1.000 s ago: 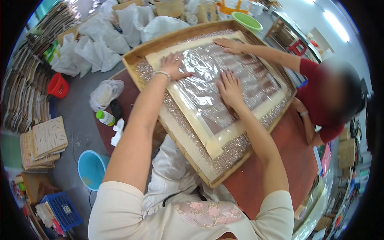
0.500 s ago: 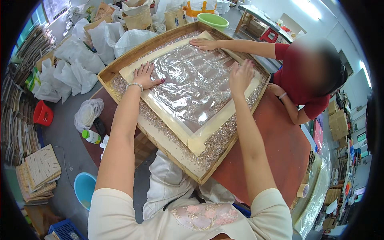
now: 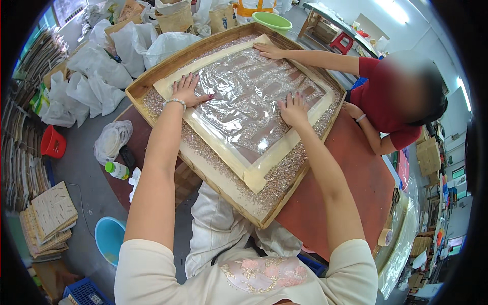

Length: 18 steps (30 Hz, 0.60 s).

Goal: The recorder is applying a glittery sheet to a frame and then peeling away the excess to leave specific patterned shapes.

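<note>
While both hands stay flat, the view has tilted since the earlier frame and the wooden tray (image 3: 152,76) sits lower | left hand (image 3: 187,91) fingers spread on the clear plastic sheet (image 3: 244,96) left edge | right hand (image 3: 293,109) fingers spread at its middle | co-worker's hand (image 3: 268,50) presses the far edge | tray rests on the red surface (image 3: 351,188).

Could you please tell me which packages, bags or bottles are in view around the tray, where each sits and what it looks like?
White sacks: heaped beyond the tray's left corner, bulging.
Brown paper bags: top edge, upright, tan.
Clear plastic bag: floor, left of the table, crumpled.
Bottle: lying near it, white with green cap.
</note>
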### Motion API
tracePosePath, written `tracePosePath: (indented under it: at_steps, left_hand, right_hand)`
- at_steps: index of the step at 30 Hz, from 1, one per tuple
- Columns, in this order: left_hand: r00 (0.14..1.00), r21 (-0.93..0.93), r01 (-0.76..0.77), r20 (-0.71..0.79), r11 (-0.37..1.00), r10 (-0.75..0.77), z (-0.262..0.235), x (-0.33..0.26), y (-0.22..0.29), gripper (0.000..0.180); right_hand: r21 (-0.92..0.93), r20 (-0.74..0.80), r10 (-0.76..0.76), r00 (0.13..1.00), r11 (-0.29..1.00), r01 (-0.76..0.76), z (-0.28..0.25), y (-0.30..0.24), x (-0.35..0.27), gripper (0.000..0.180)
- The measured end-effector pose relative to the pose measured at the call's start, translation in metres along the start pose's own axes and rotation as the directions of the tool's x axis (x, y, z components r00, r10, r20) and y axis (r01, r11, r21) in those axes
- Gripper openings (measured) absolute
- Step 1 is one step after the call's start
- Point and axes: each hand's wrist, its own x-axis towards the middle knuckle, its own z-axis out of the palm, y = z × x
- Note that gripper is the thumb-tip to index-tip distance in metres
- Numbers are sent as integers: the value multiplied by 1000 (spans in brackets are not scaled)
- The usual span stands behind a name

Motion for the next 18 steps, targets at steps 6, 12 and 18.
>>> tracePosePath:
  at_steps: [6, 12, 18]
  left_hand:
    - [1000, 3, -26, -11, 1000, 26, -6, 1, 9, 112]
    - [1000, 29, 29, -5, 999, -29, 1, -8, -6, 108]
    - [999, 12, 2, -38, 1000, -2, -5, 1, -5, 109]
  right_hand:
    - [123, -308, -273, 912, 939, 323, 32, -36, -46, 66]
    - [313, -463, -143, 875, 897, 312, -12, -69, -51, 67]
    - [130, -209, -304, 929, 933, 334, 10, -79, -64, 59]
